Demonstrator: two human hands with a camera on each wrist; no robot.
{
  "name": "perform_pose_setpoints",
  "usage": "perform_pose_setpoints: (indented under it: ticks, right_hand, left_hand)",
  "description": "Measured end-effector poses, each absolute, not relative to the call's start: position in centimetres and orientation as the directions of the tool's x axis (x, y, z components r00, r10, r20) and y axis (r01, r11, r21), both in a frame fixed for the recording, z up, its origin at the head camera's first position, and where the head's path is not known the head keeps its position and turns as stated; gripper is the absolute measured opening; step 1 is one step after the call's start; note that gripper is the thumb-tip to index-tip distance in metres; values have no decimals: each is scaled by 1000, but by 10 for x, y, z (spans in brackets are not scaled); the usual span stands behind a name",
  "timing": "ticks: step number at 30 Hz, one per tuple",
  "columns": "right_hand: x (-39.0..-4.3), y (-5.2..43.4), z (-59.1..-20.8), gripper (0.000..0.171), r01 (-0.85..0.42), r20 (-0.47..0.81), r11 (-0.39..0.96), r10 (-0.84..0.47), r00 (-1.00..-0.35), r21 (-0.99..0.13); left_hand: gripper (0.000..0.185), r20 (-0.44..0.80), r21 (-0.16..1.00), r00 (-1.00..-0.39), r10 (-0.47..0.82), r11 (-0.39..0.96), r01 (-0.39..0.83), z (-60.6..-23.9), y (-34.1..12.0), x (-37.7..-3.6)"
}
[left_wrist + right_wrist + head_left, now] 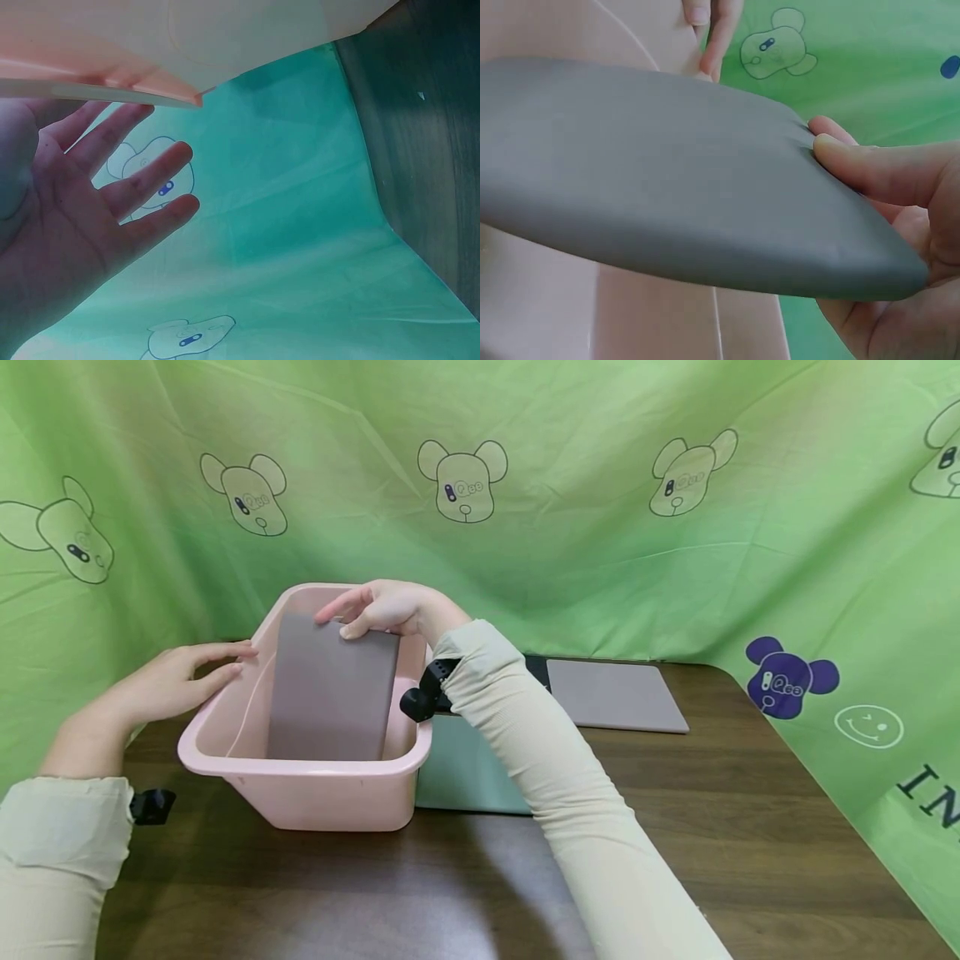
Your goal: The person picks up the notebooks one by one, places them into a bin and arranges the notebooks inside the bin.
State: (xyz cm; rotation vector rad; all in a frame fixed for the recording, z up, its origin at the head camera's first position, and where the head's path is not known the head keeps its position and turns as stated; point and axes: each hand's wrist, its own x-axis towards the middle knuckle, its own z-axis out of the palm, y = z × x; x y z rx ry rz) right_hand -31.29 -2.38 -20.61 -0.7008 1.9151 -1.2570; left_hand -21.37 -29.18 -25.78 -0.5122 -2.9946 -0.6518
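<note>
Grey mat (332,693) gripped by right hand (382,608), inside pink tub (315,793), left hand (168,681) on rim

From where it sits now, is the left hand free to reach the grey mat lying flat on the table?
Probably not directly. The left hand rests open on the pink tub's left rim, while that mat lies beyond the tub and the right arm, both in the way.

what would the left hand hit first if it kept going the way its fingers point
Probably nothing new: the left hand points right with straight fingers, whose tips already seem to touch the left rim of the pink tub. Beyond the wall stands the grey mat, gripped by the right hand.
</note>
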Motion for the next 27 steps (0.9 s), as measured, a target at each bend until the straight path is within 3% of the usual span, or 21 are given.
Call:
perform_pose_setpoints:
  ticks: [14, 27]
  right_hand:
    - [-314, -32, -212, 43, -99, -310, 417, -795, -522, -903]
    - [-313, -41, -222, 44, -139, -280, 379, -845, -456, -915]
  left_hand:
    - [42, 107, 409, -945, 310, 852, 326, -258, -293, -214]
    - [43, 101, 407, -946, 307, 855, 321, -258, -292, -214]
